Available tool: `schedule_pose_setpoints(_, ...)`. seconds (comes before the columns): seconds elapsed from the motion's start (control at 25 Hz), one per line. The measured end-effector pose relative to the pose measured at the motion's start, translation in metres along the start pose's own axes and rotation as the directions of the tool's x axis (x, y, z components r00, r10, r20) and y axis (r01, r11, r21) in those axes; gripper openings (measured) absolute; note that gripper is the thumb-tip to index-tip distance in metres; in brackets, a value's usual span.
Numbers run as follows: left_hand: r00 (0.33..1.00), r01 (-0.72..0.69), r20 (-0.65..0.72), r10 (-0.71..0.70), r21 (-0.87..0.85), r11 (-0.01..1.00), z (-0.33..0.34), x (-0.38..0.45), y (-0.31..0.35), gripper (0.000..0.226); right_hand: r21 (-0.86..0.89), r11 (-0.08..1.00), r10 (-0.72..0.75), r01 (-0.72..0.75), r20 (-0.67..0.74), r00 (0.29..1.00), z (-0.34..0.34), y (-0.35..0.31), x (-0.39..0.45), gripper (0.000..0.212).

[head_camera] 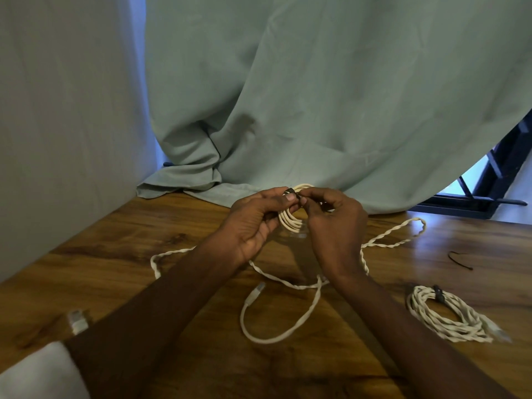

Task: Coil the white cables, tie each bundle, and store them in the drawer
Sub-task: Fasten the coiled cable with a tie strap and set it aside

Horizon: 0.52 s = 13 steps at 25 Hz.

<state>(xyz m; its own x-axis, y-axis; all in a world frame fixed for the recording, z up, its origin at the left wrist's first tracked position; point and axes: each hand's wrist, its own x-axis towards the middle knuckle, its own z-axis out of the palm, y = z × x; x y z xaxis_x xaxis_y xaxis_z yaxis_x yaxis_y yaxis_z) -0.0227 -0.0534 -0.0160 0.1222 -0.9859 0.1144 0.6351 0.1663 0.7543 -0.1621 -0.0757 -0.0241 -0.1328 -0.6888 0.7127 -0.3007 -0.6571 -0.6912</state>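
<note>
Two bare hands work a black tie (291, 194) around a small coil of smooth white cable (290, 218), held just above a wooden desk (115, 254) in front of a draped pale-green curtain (316, 96). The left hand (256, 223) has its grip curled on the coil, thumb pressed over the strands near the top; the right hand (331, 226) pinches the tie at the coil's upper edge, fingertips meeting the left thumb there.

Directly below the coil, a twisted white cable (383, 237) sprawls loose across the desk, uncoiled, and a smooth cable with a plug end (256, 293) loops nearer the person. To the coil's right and closer to the camera lies a finished bundle of twisted cable (443, 315), already cinched with a dark tie. A spare black tie (460, 260) waits further right of the coil. No drawer is in view.

The tying appears mid-step, with one bundle done and at least one cable to go. The risk seems to lie in the pinch: should the tie slip before it is fastened, the stiff loops would likely spring apart and need rewinding. The loose cable under the wrists could also snag a forearm and drag across the desk.
</note>
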Motion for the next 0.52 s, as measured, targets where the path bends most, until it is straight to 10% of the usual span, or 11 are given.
schedule_pose_setpoints(0.52,0.999,0.006,0.038,-0.008,0.04,0.999,0.0052,-0.0051,-0.0003,0.04,-0.292,0.927,-0.246,0.237,0.005,0.969,-0.0054,0.0013,0.0022,0.016)
